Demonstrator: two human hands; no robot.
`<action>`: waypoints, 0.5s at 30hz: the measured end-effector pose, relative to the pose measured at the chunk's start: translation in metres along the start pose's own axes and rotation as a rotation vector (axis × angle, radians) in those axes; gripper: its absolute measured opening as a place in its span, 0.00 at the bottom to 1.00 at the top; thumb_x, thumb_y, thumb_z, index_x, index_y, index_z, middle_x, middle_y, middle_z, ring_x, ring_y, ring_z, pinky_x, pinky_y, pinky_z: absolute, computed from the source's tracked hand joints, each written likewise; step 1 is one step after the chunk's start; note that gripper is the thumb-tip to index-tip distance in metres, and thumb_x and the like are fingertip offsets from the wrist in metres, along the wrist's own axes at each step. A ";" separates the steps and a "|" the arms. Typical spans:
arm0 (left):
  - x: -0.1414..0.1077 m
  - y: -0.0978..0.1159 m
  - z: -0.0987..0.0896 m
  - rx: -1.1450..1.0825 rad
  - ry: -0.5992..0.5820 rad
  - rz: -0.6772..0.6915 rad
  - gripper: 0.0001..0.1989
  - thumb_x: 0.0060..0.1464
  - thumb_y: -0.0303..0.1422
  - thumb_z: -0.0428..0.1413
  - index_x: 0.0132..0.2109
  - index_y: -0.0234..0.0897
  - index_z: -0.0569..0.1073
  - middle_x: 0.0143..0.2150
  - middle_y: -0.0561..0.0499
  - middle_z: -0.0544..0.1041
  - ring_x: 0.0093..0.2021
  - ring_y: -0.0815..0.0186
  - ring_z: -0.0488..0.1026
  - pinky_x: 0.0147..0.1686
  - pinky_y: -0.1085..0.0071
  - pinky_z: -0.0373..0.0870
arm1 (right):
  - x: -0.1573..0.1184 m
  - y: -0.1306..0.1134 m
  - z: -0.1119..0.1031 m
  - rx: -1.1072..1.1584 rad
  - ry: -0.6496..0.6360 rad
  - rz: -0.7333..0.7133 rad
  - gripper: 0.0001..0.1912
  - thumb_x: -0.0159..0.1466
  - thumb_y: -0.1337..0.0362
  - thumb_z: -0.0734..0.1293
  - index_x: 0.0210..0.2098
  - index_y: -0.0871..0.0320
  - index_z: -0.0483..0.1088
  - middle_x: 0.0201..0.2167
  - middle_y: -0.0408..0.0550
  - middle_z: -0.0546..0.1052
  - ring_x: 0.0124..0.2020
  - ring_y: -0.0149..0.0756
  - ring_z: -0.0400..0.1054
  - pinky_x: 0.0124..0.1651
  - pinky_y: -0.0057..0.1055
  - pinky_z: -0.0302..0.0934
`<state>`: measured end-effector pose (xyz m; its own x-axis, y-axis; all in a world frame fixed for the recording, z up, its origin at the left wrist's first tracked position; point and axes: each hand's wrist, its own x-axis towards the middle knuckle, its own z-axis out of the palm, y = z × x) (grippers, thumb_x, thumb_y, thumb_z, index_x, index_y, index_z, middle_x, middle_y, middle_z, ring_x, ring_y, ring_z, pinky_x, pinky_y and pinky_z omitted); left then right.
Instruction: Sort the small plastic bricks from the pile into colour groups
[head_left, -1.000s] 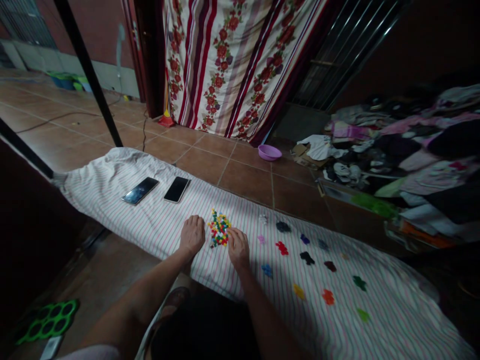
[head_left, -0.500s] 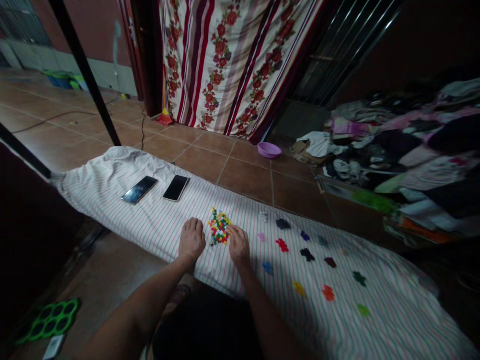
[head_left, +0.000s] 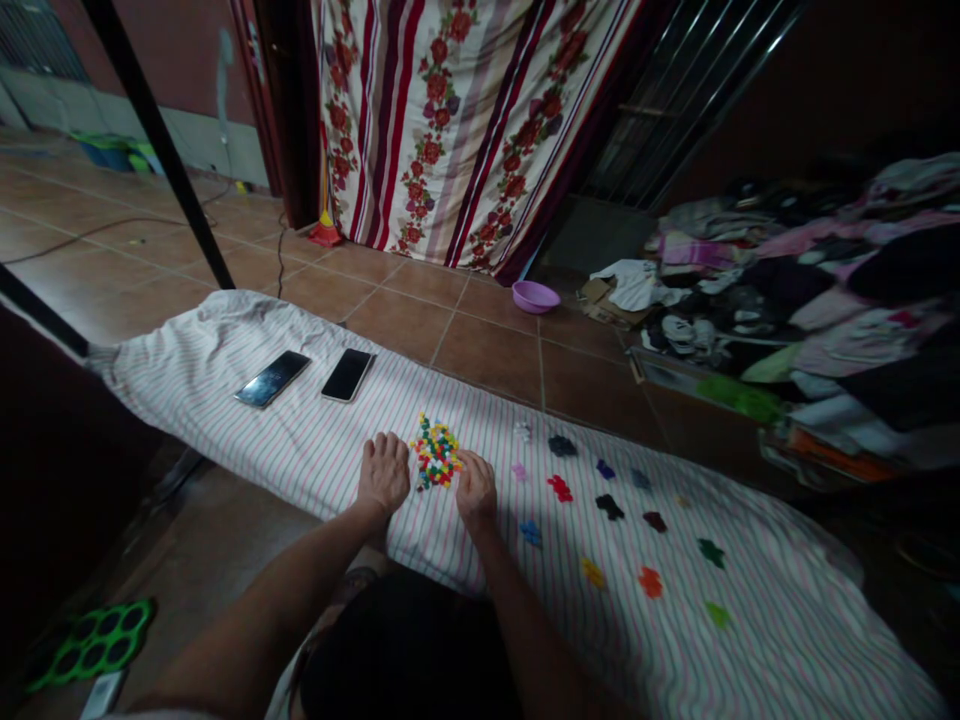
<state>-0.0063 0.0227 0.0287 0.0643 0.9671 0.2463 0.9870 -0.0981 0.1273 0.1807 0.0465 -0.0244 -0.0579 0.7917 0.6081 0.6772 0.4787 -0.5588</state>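
Mixed pile of small multicoloured pieces [head_left: 436,455]: on the white striped cloth [head_left: 300,440], between your hands. Your left hand [head_left: 385,472]: palm down, loosely open. Your right hand [head_left: 477,488]: fingers bunched at the pile's edge, grip unclear. Rightward: small single-colour clusters [head_left: 560,488]. Leftward: two dark rectangular phones [head_left: 348,375].
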 end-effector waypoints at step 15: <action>-0.002 -0.005 0.007 -0.032 0.079 0.015 0.08 0.57 0.31 0.46 0.41 0.37 0.68 0.42 0.43 0.68 0.48 0.56 0.62 0.48 0.57 0.59 | 0.001 -0.004 -0.003 0.053 0.013 0.035 0.12 0.66 0.65 0.59 0.42 0.58 0.74 0.43 0.54 0.76 0.47 0.40 0.68 0.49 0.42 0.67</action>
<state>-0.0106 0.0234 0.0207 0.0656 0.9440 0.3233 0.9808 -0.1207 0.1533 0.1798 0.0440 -0.0201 -0.0252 0.8031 0.5952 0.6388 0.4709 -0.6084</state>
